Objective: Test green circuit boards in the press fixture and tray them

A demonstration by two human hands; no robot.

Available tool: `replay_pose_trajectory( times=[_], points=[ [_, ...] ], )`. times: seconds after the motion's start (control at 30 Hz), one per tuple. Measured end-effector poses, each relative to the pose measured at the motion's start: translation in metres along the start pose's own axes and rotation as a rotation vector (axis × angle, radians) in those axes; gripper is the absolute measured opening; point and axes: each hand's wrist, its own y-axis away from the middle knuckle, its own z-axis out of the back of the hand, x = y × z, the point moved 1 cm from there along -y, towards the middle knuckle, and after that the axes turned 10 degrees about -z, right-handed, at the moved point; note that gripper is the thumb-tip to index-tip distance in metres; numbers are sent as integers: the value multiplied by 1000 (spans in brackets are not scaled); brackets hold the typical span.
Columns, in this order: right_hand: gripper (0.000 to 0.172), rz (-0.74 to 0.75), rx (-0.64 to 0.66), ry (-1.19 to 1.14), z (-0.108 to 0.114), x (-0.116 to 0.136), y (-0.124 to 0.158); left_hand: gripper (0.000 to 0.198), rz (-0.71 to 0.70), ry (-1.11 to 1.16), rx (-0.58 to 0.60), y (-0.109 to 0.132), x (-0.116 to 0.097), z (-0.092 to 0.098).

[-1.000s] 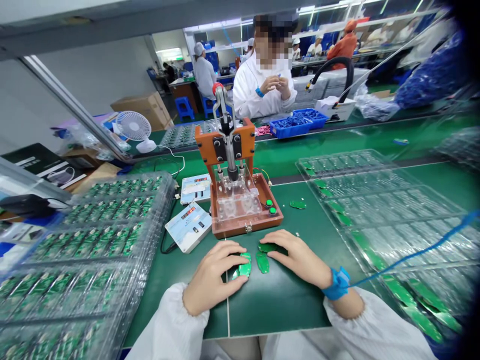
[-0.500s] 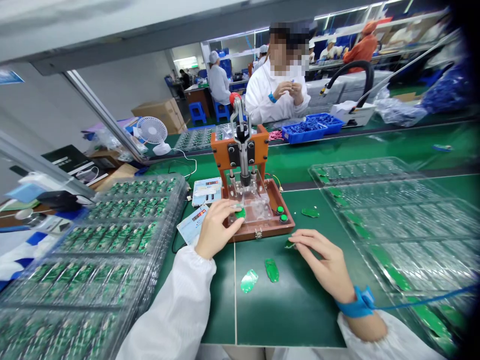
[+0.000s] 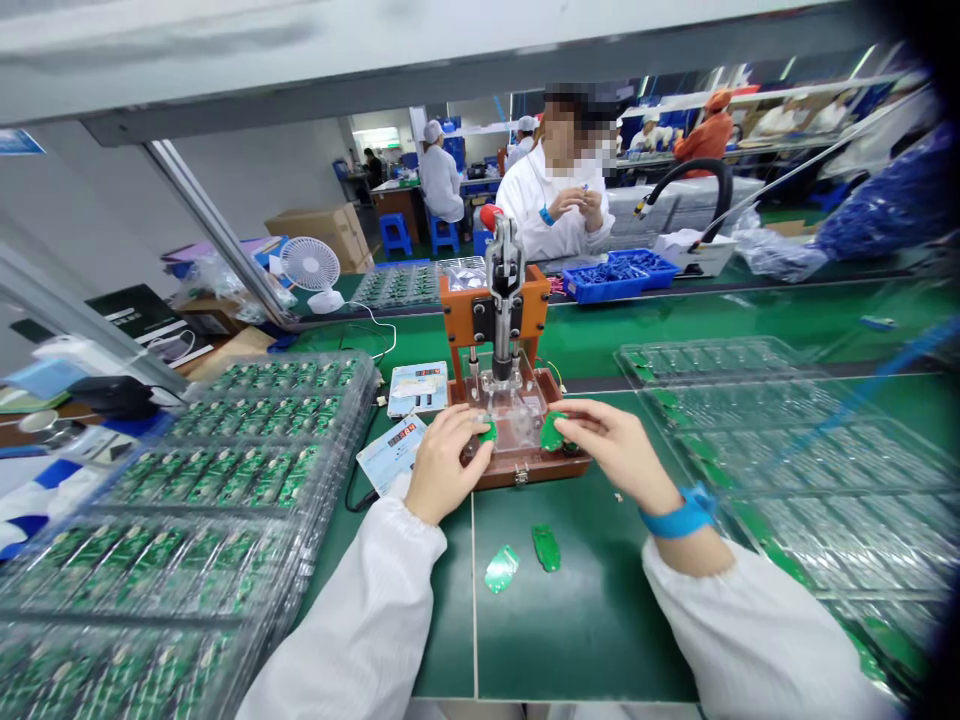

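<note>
Green circuit board [image 3: 488, 432] in the head view sits between the thumb and fingertips of the left hand [image 3: 450, 455], which pinch it above the left part of the clear nest plate [image 3: 517, 425] on the clamp fixture [image 3: 495, 315]; whether it is seated, I cannot tell. Thumb and forefinger of the right hand [image 3: 611, 445] pinch a second board [image 3: 552, 432] at its right edge, over the right side of the fixture base [image 3: 487, 479]. Loading the fixture seems the step in hand; the next move calls for squaring the second board to the plate's right half and settling both flat. Half a second ago that board hung over the tabletop [image 3: 585, 640], off the base's front right corner. Two loose boards, a shiny one [image 3: 502, 569] and a darker one [image 3: 546, 548], still lie between the base and the tabletop's near edge.
</note>
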Motion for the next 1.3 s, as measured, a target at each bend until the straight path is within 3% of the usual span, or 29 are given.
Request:
replay_pose_trajectory(
  times=[0.13, 0.33, 0.47, 0.63, 0.83, 1.03, 1.17, 1.3],
  points=[
    [40, -15, 123, 101, -11, 0, -33, 15, 26, -3, 17, 5, -1, -1],
    [28, 37, 193, 247, -19, 5, -47, 20, 24, -18, 50, 9, -1, -2],
    [18, 105, 177, 331, -22, 8, -51, 22, 30, -16, 66, 10, -2, -2],
    [34, 85, 148, 361, -24, -1, -58, 25, 44, -15, 99, 11, -4, 0],
    [32, 53, 168, 341, -24, -5, -62, 26, 71, -23, 102, 11, -7, -1],
    [30, 91, -12, 230, -19, -3, -49, 26, -17, -71, -18, 11, -9, 3],
    [23, 179, -264, 106, -2, 35, -55, 22, -174, -1, -152, 12, -25, 4],
    [29, 529, -342, 97, 6, 110, -76, 24, -381, 158, 0, 14, -47, -11]
  ],
)
